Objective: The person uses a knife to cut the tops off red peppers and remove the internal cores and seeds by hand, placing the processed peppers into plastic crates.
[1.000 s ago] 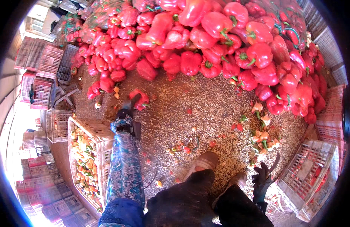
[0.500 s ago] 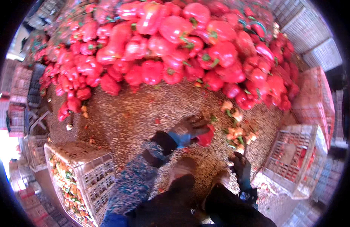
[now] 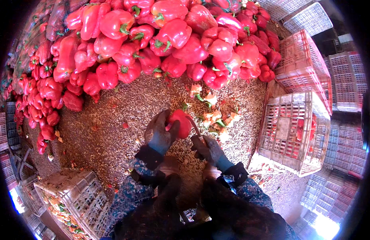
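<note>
A glossy red bell pepper [image 3: 183, 122] sits between the fingers of the worker's gloved left hand [image 3: 157, 131]; the gloved right hand [image 3: 211, 149] grips a thin, dark curved blade [image 3: 195, 127]. Keep left fingertips clear.

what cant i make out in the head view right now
All in the head view:
Knife: handle hidden inside the right hand.
Red pepper: underside hidden by the pepper itself and the left hand.
Pepper pile: far part cut off by the upper edge.
Left crate: near end cut off by the lower edge.
Right crate: contents mostly hidden by its slatted wall.
</note>
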{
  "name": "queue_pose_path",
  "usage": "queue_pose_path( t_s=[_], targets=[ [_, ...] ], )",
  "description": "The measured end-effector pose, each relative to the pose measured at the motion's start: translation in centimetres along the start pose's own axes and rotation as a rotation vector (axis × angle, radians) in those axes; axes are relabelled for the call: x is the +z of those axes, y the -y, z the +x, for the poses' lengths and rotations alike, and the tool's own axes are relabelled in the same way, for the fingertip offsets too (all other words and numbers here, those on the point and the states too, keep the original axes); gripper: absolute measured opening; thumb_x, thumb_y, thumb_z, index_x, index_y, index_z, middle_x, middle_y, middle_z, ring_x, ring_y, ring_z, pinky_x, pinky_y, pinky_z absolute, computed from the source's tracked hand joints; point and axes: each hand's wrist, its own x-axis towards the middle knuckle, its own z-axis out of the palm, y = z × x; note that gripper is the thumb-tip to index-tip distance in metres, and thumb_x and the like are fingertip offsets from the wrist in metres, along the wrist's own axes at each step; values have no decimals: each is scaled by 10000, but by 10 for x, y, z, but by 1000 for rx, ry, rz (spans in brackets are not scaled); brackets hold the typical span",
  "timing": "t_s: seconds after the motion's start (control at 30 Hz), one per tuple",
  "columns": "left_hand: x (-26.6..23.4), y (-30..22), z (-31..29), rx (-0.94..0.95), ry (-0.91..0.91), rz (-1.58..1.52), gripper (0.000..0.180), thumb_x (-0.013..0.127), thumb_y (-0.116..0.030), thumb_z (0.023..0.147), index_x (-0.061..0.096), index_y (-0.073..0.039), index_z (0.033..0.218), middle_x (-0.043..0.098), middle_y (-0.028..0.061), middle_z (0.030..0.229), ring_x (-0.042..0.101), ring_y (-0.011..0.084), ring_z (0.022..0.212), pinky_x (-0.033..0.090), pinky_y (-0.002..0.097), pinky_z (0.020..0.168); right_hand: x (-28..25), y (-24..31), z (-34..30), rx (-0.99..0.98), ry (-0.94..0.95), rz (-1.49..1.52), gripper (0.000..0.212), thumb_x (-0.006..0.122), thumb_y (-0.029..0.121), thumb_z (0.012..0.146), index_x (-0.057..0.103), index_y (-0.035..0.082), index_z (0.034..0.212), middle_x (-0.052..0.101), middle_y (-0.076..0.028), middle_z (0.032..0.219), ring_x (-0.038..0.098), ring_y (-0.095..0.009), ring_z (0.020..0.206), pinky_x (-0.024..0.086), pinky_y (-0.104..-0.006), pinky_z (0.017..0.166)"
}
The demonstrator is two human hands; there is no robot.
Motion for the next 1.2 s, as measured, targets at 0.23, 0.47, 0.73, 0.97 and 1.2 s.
queue_pose_path(
  t_s=[0.23, 0.47, 0.73, 0.97, 1.2],
  targets=[
    [7, 2, 2, 10, 14, -24, 537, 757, -328, 859, 611, -4, 1262, 673, 183, 1161, 692, 288, 971, 566, 399, 853, -5, 26, 16, -37, 54, -168, 498, 578, 493, 992, 617, 12, 1113, 692, -73, 850, 670, -141, 645, 520, -280, 549],
    [16, 15, 0, 126, -53, -170, 518, 766, -267, 860, 600, 15, 1262, 667, 200, 1170, 677, 285, 1035, 557, 401, 889, -22, 45, 44, -106, 172, -418, 579, 524, 573, 990, 622, 7, 921, 655, -90, 693, 645, -177, 604, 512, -341, 592],
    [14, 15, 1, 115, -49, -62, 518, 771, -291, 859, 605, 9, 1247, 670, 190, 1147, 669, 297, 1037, 548, 391, 901, -37, 73, 82, 20, 444, -476, 474, 582, 491, 1000, 636, 20, 1016, 643, -25, 699, 642, -122, 610, 502, -270, 545],
    [23, 15, -6, 2, 3, -281, 536, 787, -304, 840, 612, 2, 1244, 672, 165, 1123, 671, 269, 1015, 550, 387, 891, -17, 1, 36, 48, 152, -318, 432, 569, 488, 1006, 610, 60, 964, 626, -36, 666, 608, -131, 560, 464, -297, 494],
    [29, 15, -7, 33, 17, -299, 547, 794, -299, 835, 603, 2, 1250, 672, 136, 1099, 662, 232, 952, 551, 374, 849, 24, -65, -4, 103, -11, 144, 246, 578, 324, 1031, 569, 78, 1025, 549, 5, 719, 512, -93, 598, 411, -273, 533]
  ],
)
